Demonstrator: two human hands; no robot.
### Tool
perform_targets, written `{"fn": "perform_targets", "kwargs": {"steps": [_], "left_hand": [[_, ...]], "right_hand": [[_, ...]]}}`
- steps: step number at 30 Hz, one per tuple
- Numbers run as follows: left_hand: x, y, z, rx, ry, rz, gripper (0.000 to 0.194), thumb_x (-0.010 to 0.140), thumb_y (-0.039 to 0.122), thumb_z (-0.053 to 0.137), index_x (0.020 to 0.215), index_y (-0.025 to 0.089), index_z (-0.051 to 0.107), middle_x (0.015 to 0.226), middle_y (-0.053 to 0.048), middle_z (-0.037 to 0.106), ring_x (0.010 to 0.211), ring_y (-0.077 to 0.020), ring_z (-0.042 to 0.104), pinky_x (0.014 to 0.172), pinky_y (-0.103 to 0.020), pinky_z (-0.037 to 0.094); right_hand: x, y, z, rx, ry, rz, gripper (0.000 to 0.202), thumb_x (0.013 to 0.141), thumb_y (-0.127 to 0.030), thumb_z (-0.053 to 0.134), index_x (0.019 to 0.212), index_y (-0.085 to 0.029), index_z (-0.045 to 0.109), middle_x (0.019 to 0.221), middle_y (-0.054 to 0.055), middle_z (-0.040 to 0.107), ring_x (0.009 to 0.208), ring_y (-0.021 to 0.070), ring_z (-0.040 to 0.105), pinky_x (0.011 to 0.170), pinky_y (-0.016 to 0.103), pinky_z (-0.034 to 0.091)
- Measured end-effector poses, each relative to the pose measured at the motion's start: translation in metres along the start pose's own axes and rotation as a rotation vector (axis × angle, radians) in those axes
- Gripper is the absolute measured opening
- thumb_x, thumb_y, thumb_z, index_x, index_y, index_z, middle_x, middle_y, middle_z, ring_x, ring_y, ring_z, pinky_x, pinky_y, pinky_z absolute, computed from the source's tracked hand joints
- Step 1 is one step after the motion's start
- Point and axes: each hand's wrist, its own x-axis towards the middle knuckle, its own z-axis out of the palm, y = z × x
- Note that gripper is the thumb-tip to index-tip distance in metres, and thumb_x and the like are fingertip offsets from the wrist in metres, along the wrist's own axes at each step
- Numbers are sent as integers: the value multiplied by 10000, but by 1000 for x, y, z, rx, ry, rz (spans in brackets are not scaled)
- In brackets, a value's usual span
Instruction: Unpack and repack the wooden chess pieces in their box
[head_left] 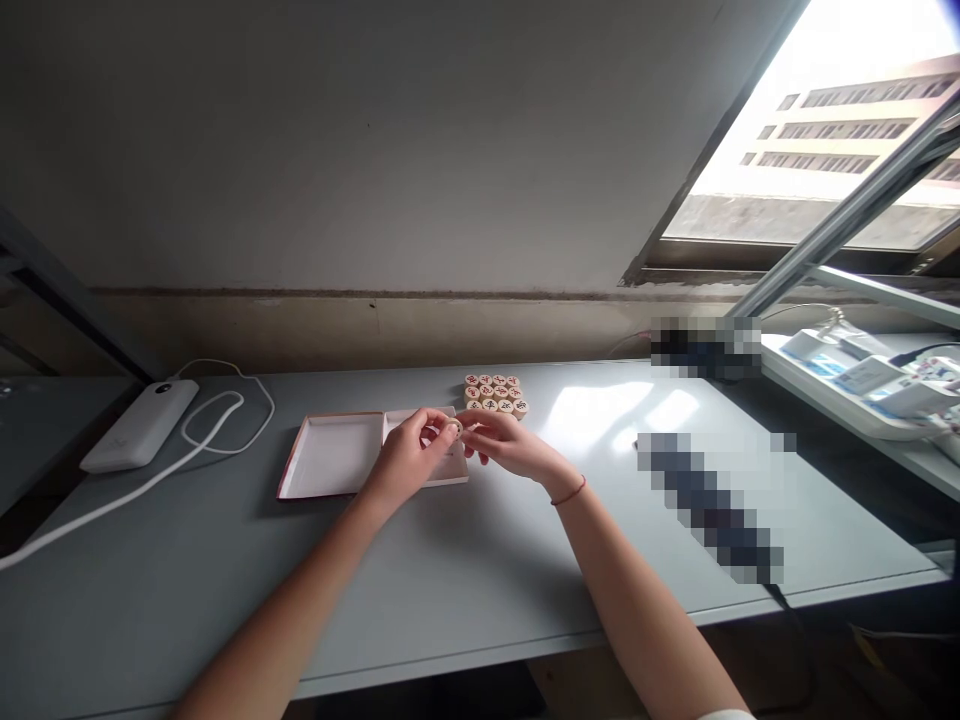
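Note:
Over the right half of an open, pale-lined box (330,455), both of my hands meet around one small round wooden xiangqi piece (455,427). My left hand (412,450) pinches it between thumb and fingers. From the other side, the fingertips of my right hand (514,447) close on the same piece; its lower fingers are partly curled. Just behind the hands, more xiangqi pieces (496,393) stand in neat stacked rows, with red and dark characters on their faces. My hands cover part of the box's right half.
A white power bank (142,425) with a white cable (217,405) lies on the grey table (420,600) at left. A blurred dark object (709,505) lies at right. Metal shelf posts flank the table, and a white tray (862,390) holds small boxes beyond the right edge.

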Motion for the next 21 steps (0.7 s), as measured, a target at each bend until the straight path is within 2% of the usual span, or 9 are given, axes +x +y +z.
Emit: {"fn": "perform_targets", "kwargs": {"steps": [4, 8, 10, 13, 16, 19, 21], "left_hand": [[2, -5, 3, -174, 25, 1, 290, 836, 480, 549, 927, 208, 592, 892, -26, 669, 814, -161, 620, 712, -255, 481], [4, -8, 3, -245, 119, 25, 256, 809, 434, 593, 921, 204, 577, 923, -29, 645, 832, -156, 624, 723, -254, 496], [6, -9, 1, -242, 147, 34, 224, 795, 390, 605, 923, 207, 580, 945, -28, 636, 831, -151, 624, 733, -258, 502], [8, -9, 0, -216, 163, 45, 200, 770, 301, 605, 950, 215, 595, 969, -25, 635, 834, -144, 619, 753, -262, 513], [8, -10, 2, -186, 168, 53, 248, 758, 259, 602, 1003, 218, 606, 1007, -32, 633, 866, -147, 617, 762, -262, 522], [6, -10, 3, -127, 151, 72, 261, 788, 287, 592, 1037, 212, 601, 994, -40, 633, 841, -150, 623, 734, -263, 529], [4, -10, 5, -8, 146, 136, 249, 814, 299, 579, 1046, 207, 590, 960, -37, 636, 815, -151, 621, 745, -277, 525]], "right_hand": [[1, 0, -4, 87, 96, -34, 301, 836, -402, 569, 1031, -177, 613, 964, 64, 640, 766, 138, 609, 637, 258, 493], [-7, 6, -33, -21, 455, 95, 245, 787, -347, 560, 955, -170, 584, 893, 53, 646, 658, 121, 568, 569, 249, 457], [-14, 13, -50, -182, 554, 219, 168, 780, -283, 517, 887, -171, 583, 837, 40, 641, 636, 118, 545, 544, 235, 423], [-22, 24, -64, -391, 451, 403, 144, 783, -236, 477, 830, -171, 596, 771, 34, 633, 606, 115, 520, 521, 221, 379], [-23, 29, -64, -532, 375, 526, 130, 799, -246, 497, 832, -171, 597, 765, 40, 638, 570, 108, 501, 506, 217, 349], [-22, 22, -59, -695, 439, 526, 112, 819, -261, 511, 798, -171, 575, 750, 46, 628, 597, 120, 502, 532, 226, 346], [-21, 12, -52, -725, 468, 418, 167, 845, -311, 508, 763, -175, 556, 729, 41, 615, 617, 129, 503, 548, 234, 349]]}}
